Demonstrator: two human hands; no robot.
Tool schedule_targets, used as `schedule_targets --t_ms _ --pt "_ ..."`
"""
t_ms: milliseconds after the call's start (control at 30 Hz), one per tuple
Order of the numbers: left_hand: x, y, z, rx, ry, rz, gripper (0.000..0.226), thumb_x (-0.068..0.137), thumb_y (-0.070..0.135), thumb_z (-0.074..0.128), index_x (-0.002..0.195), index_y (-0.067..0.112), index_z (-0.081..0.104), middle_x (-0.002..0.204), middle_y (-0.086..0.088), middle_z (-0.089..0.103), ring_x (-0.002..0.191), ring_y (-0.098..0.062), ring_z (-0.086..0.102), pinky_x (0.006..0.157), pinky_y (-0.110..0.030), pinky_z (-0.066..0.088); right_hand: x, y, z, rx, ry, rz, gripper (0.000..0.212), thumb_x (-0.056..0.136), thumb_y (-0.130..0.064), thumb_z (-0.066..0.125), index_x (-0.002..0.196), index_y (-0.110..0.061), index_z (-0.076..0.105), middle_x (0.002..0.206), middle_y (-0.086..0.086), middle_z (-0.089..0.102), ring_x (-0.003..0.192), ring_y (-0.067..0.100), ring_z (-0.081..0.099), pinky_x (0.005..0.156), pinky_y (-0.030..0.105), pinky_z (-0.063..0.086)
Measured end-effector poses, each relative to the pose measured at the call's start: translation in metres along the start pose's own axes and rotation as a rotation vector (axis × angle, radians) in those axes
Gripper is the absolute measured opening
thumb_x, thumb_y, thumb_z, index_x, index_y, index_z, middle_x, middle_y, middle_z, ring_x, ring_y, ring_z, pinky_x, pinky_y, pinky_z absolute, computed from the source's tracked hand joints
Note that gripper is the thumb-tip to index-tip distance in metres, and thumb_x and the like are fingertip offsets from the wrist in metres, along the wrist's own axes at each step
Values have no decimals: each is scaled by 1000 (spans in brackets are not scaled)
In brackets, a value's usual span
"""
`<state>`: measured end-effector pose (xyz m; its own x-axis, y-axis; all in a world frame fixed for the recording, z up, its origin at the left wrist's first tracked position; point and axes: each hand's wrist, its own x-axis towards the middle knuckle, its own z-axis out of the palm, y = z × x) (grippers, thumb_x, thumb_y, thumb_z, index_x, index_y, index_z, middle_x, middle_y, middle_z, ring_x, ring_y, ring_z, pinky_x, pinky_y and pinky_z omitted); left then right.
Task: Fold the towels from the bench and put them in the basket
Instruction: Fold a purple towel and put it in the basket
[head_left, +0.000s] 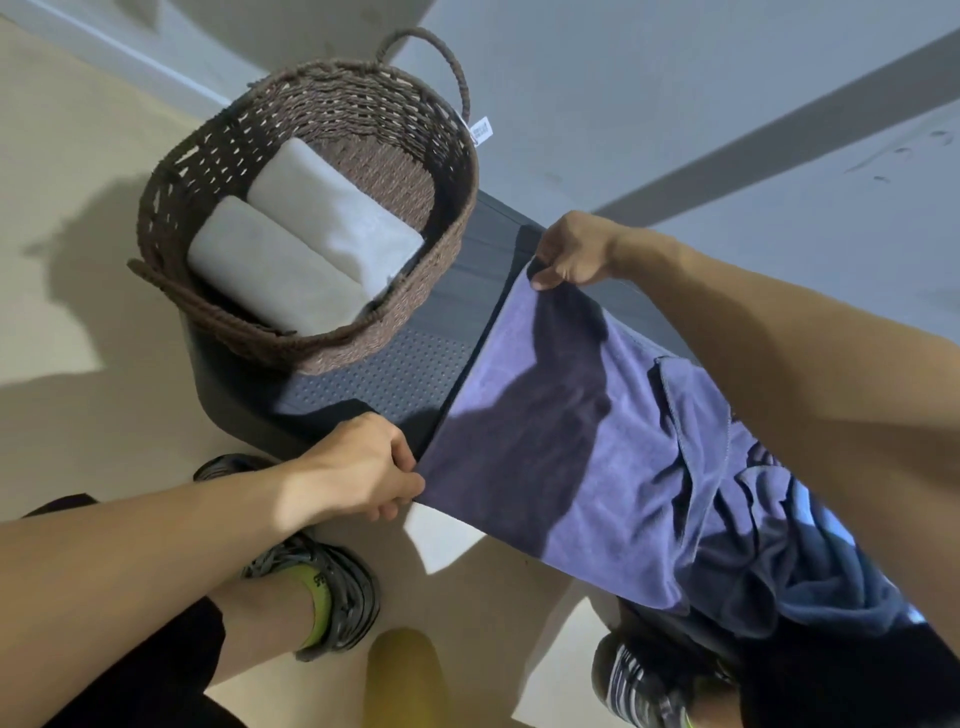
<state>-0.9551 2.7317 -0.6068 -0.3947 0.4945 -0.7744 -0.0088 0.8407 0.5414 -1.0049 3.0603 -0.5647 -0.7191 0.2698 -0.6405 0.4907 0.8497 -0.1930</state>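
A purple towel (566, 441) lies spread over the dark perforated bench (384, 379). My left hand (358, 467) pinches its near corner at the bench's front edge. My right hand (571, 254) pinches the far corner by the wall. To the right the towel bunches over a heap of darker blue cloth (789, 545). A brown woven basket (447, 244) stands on the bench's left end and holds two folded white towels (291, 260) side by side.
Grey wall (675, 104) rises right behind the bench. Beige floor (67, 208) spreads to the left. My two feet in grey shoes (332, 587) stand close to the bench's front. A yellow-green blurred object (400, 675) sits at the bottom edge.
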Motion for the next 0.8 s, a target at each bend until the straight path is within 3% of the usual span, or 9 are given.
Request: schedule_targets --t_ms 133,267,367,467,533,567,667,733,800 --pt "4 -2 -4 -72 44 -22 14 81 14 76 83 13 62 57 -7 71 49 -20 68 50 -25 50 1 7 0 512 66 33 25 88 -16 75 103 2 71 85 10 58 75 19 48 62 30 45" --pt "6 -6 -16 -23 104 -29 12 83 14 75 82 14 63 53 -9 69 43 -18 65 45 -23 47 11 -2 24 501 337 -16 18 83 -22 80 93 -9 73 86 1 69 78 10 60 68 12 48" --pt "5 2 -30 106 113 -70 10 81 14 72 77 8 65 54 -11 69 46 -22 67 46 -27 52 9 -6 38 523 471 0 20 82 -28 81 93 -16 69 81 -6 67 75 8 60 66 12 44" --pt "-4 20 -36 569 100 -56 25 84 28 69 75 7 59 79 -11 70 68 -26 68 60 -29 50 -18 2 38 443 592 -38 27 82 -28 78 102 -14 67 88 -4 64 78 11 58 74 18 44" --pt "-9 34 -33 966 190 57 27 89 37 63 84 18 45 98 -6 64 89 -25 64 65 -30 41 -54 15 36 366 593 -49 19 82 -23 74 98 -17 67 87 -4 62 77 13 58 72 18 46" --pt "-9 40 -29 1022 207 123 29 91 39 60 83 19 40 94 -3 59 87 -25 60 65 -31 39 -77 23 38 339 560 -51 14 82 -22 73 94 -18 67 84 -5 62 74 14 59 67 14 44" --pt "-6 52 -14 884 132 374 29 92 38 59 76 23 40 79 4 51 75 -23 52 63 -33 40 -149 47 58 318 441 -9 7 80 -21 75 83 -20 69 76 -15 64 70 7 64 57 4 40" --pt "-3 54 -3 791 53 532 16 91 34 61 86 25 49 86 7 55 80 -19 56 70 -36 46 -190 66 86 332 374 84 11 79 -25 78 80 -21 68 75 -14 66 70 7 64 58 7 40" --pt "2 52 6 797 -27 561 16 91 34 62 97 25 52 94 10 53 86 -15 57 75 -33 48 -220 84 122 410 344 206 22 78 -29 82 83 -18 64 76 -4 66 68 15 63 56 15 42"
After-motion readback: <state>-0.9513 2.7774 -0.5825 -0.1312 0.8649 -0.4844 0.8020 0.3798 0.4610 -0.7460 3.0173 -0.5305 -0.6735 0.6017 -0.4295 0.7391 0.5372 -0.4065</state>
